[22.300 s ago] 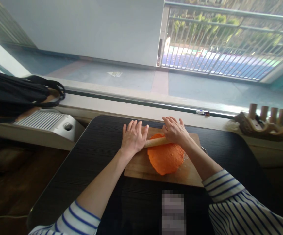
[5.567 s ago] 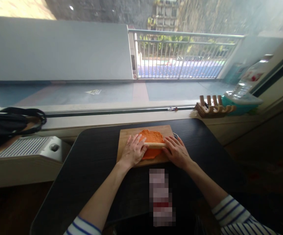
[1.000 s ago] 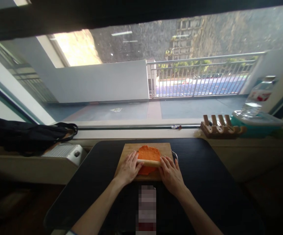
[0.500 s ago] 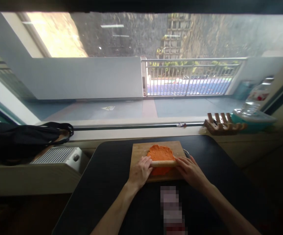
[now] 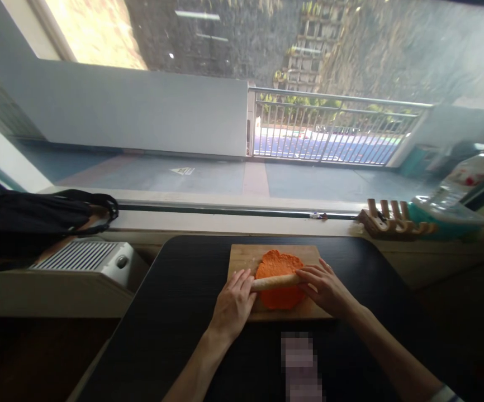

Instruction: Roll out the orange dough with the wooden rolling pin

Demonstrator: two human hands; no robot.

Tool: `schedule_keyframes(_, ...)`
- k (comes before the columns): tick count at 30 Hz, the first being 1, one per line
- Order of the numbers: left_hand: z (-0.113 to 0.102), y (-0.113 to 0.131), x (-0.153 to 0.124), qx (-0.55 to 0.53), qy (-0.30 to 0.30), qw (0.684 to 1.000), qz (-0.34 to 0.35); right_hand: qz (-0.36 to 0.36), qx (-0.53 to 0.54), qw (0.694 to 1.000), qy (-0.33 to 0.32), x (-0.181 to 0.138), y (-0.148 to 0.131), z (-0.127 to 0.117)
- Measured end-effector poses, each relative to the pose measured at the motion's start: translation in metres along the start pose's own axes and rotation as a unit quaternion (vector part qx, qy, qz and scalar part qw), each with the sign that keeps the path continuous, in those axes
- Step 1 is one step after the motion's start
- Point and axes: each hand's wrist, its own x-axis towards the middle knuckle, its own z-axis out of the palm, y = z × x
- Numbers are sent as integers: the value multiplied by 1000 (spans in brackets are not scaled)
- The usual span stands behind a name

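A flat sheet of orange dough (image 5: 279, 297) lies on a wooden board (image 5: 242, 254). Across its middle rests a wooden rolling pin (image 5: 274, 282), slightly tilted, its right end higher in view. My left hand (image 5: 234, 298) is closed over the pin's left end. At the other end my right hand (image 5: 319, 285) grips the pin with its fingers over the top. Both pin ends are hidden under my fingers. The dough has an uneven edge and shows both above and below the pin.
The board lies on a black table (image 5: 191, 285) below a window. On the sill stand a wooden rack (image 5: 387, 219), a teal container (image 5: 455, 219) and a clear plastic bottle (image 5: 468, 173). At left are a black bag (image 5: 44, 220) and a white radiator (image 5: 99, 257).
The rolling pin has gone from nearly level to tilted, with both hands still on it. More dough shows below the pin. The camera view has tilted.
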Motion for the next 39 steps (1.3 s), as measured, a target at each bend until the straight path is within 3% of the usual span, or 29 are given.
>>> schedule_keyframes(6, 4, 6, -6, 36, 14, 999, -12, 9, -1, 1000, 15, 3, -1, 4)
schedule_keyframes(11, 11, 14, 5, 102, 47, 993, -41, 69, -31, 996, 37, 20, -3, 13)
schedule_keyframes(16, 15, 14, 19, 151, 72, 985, -35, 81, -80, 991, 68, 38, 0, 28)
schedule_keyframes(29, 16, 2, 54, 155, 58, 983, -75, 97, -76, 991, 50, 69, 17, 25)
schedule_keyframes(39, 15, -5, 72, 152, 32, 983, -103, 52, -52, 995, 60, 80, 25, 23)
